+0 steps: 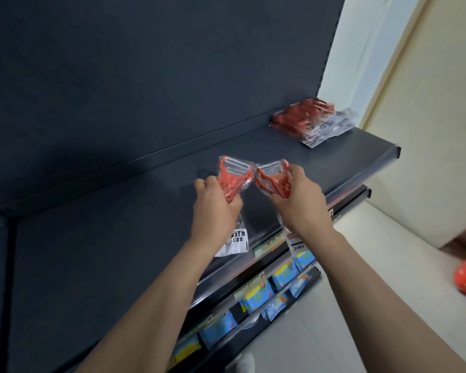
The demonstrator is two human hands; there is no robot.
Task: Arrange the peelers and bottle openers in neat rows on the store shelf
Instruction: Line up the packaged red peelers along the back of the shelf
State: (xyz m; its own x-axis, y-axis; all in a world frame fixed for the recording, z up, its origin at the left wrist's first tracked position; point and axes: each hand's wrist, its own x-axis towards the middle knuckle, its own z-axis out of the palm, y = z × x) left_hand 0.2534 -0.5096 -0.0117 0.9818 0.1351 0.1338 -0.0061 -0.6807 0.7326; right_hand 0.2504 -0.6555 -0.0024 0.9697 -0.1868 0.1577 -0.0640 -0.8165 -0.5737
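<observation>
Holding one bagged peeler each, left hand (218, 203) and right hand (297, 201) grip over mostly bare shelf (361, 154); only one pile (311, 121) placed, rows barely begun.

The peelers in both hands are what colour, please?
The peelers are orange-red, best seen in the head view.

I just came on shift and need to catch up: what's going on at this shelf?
A person is stocking the dark shelf. The left hand grips the left peeler pack, and the right hand grips the right peeler pack. Both are bagged orange peelers, held over the middle of the shelf with their tops nearly touching, not yet set down. A loose pile of bagged red items lies at the shelf's far right end, not in rows. Blue packets sit on the lower shelves.
</observation>
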